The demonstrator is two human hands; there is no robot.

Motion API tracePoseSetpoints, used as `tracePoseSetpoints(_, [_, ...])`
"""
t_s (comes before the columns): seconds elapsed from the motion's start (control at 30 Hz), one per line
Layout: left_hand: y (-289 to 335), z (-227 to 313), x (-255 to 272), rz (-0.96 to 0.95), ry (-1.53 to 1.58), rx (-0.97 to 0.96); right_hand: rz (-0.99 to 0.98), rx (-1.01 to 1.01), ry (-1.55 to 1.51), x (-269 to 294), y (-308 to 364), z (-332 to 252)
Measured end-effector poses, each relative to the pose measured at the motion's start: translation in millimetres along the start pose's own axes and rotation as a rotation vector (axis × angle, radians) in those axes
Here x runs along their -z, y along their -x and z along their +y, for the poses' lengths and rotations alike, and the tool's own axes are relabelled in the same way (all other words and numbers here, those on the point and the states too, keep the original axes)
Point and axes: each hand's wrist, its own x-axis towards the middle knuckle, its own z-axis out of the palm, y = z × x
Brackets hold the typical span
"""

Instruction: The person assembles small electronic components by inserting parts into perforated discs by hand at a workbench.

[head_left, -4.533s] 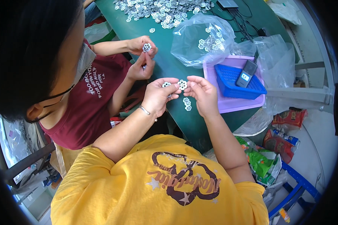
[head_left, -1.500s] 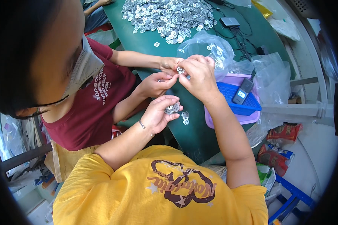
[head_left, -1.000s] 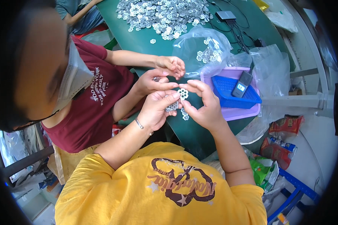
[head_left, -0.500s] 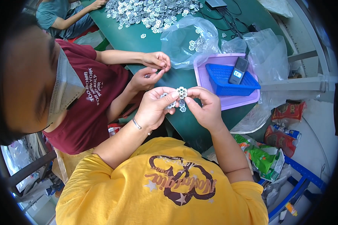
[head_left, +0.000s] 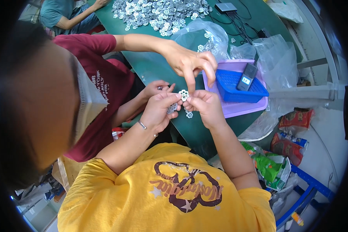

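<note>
Between my two hands I hold up a small silver flower-shaped metal plate point(head_left: 184, 95) with round holes. My left hand point(head_left: 158, 110), a bangle at its wrist, pinches the plate's left edge and keeps more such plates point(head_left: 172, 108) under its curled fingers. My right hand point(head_left: 207, 108) is closed on the plate's right edge with thumb and fingertips. Another flower-shaped plate point(head_left: 189, 114) shows just below the right fingers; what supports it I cannot tell. A co-worker's hand point(head_left: 189, 63) points a finger down close to the held plate.
A heap of similar plates point(head_left: 158, 13) lies on the green table point(head_left: 150, 50). A clear plastic bag point(head_left: 185, 34) with plates stands beyond the hands. At right, a lilac tray point(head_left: 234, 111) bears a blue basket point(head_left: 247, 96) with a black handheld device point(head_left: 246, 77). The masked co-worker point(head_left: 104, 69) leans in at left.
The co-worker has leaned closer and stretched one hand over toward the plate I hold. My right hand has come slightly left and lower; both my hands stay on the plate.
</note>
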Motion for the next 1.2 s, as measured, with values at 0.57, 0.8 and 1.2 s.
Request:
tracePoseSetpoints(0.57, [0.0, 3.4, 1.6, 0.031, 0.085, -0.013, 0.004, -0.004, -0.108, -0.6, -6.5, 8.0])
tracePoseSetpoints(0.8, [-0.2, 5.3, 0.4, 0.012, 0.099, -0.007, 0.022, 0.151, 0.065, -4.0, -5.9, 10.0])
tracePoseSetpoints(1.2, [-1.1, 2.3, 2.0, 0.016, 0.074, -0.021, -0.022, 0.256, 0.098, -5.3, -6.2, 14.3])
